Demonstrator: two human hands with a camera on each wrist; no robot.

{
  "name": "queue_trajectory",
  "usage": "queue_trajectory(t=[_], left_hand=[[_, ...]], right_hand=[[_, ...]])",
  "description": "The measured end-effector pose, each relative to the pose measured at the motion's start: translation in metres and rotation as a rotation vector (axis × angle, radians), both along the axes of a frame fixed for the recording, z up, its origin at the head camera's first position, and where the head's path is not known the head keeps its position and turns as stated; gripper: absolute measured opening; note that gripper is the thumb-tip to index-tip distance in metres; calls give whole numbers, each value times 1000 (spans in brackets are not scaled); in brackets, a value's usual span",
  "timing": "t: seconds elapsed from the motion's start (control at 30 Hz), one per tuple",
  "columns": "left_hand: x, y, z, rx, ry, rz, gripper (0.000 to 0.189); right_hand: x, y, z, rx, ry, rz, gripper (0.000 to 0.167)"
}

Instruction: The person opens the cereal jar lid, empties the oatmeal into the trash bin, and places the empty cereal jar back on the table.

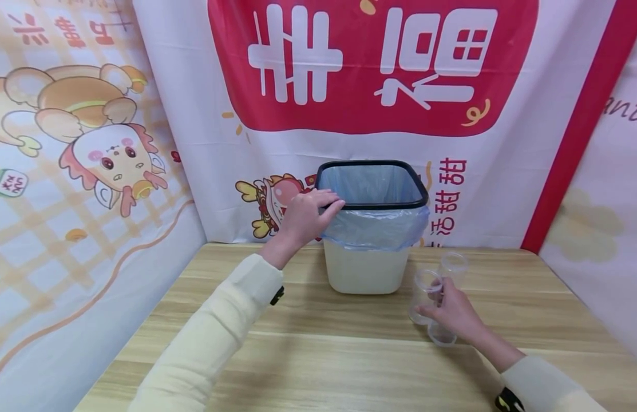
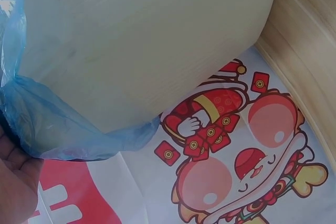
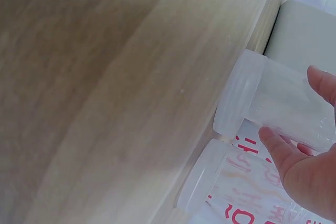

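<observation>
A cream waste bin (image 1: 367,272) with a black rim and a blue bag liner (image 1: 375,226) stands at the back of the wooden table (image 1: 318,355). My left hand (image 1: 305,216) lies over the rim's left side, fingers bent across it. The left wrist view shows the bin's wall (image 2: 147,40), the bag's overhang (image 2: 63,124) and my palm (image 2: 16,182). My right hand (image 1: 444,312) grips two clear plastic cups (image 1: 426,286) side by side just above the table, right of the bin. In the right wrist view both cups (image 3: 273,98) are held tilted by my fingers (image 3: 304,166).
Printed banner walls (image 1: 117,171) close the table in at the left, back and right. Wooden tabletop stretches in front of the bin towards me. A cartoon figure on the banner (image 2: 236,150) is directly behind the bin.
</observation>
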State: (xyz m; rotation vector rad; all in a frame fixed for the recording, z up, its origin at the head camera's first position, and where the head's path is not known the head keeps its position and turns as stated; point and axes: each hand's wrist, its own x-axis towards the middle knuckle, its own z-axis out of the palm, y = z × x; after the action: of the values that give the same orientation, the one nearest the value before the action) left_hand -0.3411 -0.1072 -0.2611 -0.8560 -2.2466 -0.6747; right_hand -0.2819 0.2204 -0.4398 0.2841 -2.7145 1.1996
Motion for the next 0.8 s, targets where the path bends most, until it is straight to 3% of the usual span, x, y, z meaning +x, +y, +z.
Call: queue_trajectory(t=[0.2, 0.53, 0.8], left_hand=[[0, -1, 0, -20, 2, 5, 30], [-1, -6, -3, -28, 17, -18, 38], [0, -23, -4, 4, 47, 42, 43]], right_hand=[[2, 1, 3, 10, 2, 3, 61], [2, 9, 20, 15, 46, 23, 69], [5, 14, 42, 14, 72, 35, 64]])
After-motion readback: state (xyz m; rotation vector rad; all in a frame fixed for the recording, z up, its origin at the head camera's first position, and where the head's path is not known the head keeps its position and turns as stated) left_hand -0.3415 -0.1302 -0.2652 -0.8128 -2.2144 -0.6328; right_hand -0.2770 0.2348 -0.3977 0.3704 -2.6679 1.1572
